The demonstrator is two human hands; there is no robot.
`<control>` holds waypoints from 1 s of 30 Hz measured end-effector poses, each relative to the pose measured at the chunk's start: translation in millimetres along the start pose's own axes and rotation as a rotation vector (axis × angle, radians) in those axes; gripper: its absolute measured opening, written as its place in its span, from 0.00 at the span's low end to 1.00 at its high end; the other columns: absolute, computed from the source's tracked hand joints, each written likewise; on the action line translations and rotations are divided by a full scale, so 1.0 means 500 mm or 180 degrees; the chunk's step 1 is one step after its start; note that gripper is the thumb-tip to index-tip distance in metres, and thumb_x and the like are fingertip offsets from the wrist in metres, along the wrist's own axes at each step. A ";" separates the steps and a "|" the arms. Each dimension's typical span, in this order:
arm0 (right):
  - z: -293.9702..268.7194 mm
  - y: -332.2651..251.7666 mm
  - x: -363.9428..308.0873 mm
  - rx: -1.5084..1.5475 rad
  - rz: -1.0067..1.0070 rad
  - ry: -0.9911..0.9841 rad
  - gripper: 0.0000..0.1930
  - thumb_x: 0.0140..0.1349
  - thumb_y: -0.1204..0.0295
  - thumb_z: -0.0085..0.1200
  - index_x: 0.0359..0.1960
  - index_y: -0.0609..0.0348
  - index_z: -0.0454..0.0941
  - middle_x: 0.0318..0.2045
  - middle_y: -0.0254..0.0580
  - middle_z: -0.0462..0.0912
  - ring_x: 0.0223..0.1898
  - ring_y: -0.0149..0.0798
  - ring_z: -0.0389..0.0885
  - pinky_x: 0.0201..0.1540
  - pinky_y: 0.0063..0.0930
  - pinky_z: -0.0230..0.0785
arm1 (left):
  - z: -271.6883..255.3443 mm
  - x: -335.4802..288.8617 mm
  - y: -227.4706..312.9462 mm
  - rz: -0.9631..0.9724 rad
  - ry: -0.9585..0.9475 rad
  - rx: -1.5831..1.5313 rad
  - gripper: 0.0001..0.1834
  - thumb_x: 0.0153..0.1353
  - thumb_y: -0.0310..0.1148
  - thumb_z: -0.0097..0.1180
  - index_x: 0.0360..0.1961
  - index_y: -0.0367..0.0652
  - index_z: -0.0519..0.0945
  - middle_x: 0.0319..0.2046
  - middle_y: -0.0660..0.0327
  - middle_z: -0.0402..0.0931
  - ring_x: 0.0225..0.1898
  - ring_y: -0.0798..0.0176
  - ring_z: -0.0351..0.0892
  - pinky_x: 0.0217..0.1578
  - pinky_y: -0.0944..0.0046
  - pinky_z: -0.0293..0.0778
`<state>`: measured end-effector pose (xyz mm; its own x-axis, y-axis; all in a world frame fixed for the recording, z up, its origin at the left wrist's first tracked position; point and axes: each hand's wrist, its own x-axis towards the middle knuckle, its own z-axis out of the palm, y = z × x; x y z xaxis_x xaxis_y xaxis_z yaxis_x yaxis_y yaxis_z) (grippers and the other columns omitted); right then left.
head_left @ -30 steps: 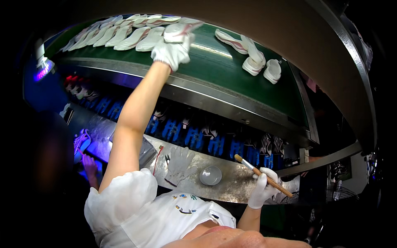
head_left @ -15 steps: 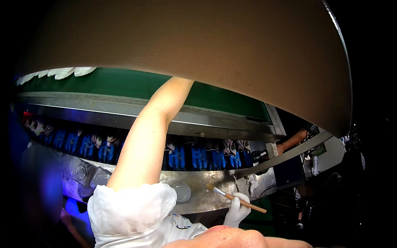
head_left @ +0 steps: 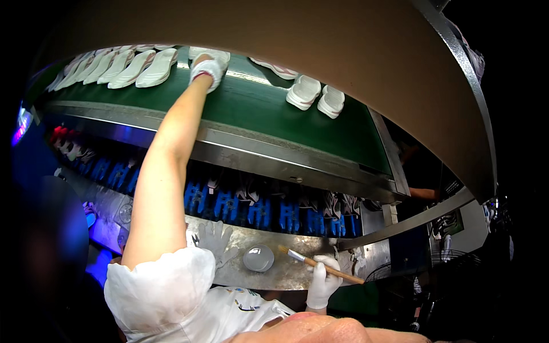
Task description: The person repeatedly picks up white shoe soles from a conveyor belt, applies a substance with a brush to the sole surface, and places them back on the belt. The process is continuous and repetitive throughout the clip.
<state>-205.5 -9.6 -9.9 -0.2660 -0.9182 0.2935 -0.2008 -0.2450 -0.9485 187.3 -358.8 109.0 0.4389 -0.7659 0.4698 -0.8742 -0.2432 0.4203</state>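
My left arm stretches across to the green conveyor belt (head_left: 251, 106). At its end my left hand (head_left: 211, 71), in a white glove, is at a white shoe sole (head_left: 220, 56); its fingers are hidden, so I cannot tell whether it grips the sole. Lower down, my white-gloved right hand (head_left: 323, 280) is closed around the wooden handle of a flat paintbrush (head_left: 337, 273). The brush's bristles point left, toward a round bowl (head_left: 258, 258) of whitish liquid on the metal ledge (head_left: 229, 274). A grey glove (head_left: 214, 243) lies left of the bowl.
Several white soles (head_left: 157, 68) line the belt's left; two more (head_left: 303, 92) stand to the right. A broad brown panel (head_left: 274, 34) overhangs the belt. Blue holders with shoe uppers (head_left: 257, 211) run below it. A curved metal bar (head_left: 412, 217) crosses at right, near another person's arm (head_left: 423, 193).
More of the belt and its soles has come into view, with my left hand now visible among them. The grey glove is uncovered. My right hand still holds the brush, slightly further left.
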 end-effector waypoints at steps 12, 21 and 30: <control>0.026 -0.005 0.010 0.0537 -0.0013 -0.0335 0.06 0.58 0.75 0.46 0.35 0.64 0.73 0.29 0.38 0.75 0.23 0.26 0.75 0.26 0.14 0.67 | -0.147 -0.330 -0.173 -0.0613 -0.1724 -0.5458 0.42 0.53 0.49 0.55 0.61 0.35 0.54 0.55 0.45 0.63 0.54 0.51 0.65 0.49 0.56 0.68; 0.012 0.007 0.032 0.0705 -0.0096 -0.0092 0.08 0.60 0.72 0.44 0.37 0.63 0.71 0.26 0.39 0.74 0.23 0.23 0.69 0.25 0.11 0.62 | -0.144 -0.463 -0.010 -0.0990 -0.3532 -0.8560 0.38 0.58 0.62 0.34 0.58 0.43 0.61 0.52 0.41 0.62 0.37 0.42 0.75 0.20 0.51 0.72; 0.010 -0.091 0.081 0.0737 -0.0474 -0.0434 0.10 0.59 0.72 0.47 0.37 0.68 0.70 0.30 0.41 0.72 0.25 0.28 0.73 0.29 0.16 0.68 | -0.175 -0.701 0.038 -0.1657 -0.2103 -0.6361 0.37 0.55 0.38 0.57 0.64 0.42 0.54 0.54 0.61 0.66 0.54 0.64 0.67 0.54 0.63 0.65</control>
<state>-202.2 -37.1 44.3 -0.1177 -0.8963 0.4275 -0.0038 -0.4301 -0.9028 35.1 -42.9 20.0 0.0014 -1.0000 -0.0035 0.7792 -0.0012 0.6268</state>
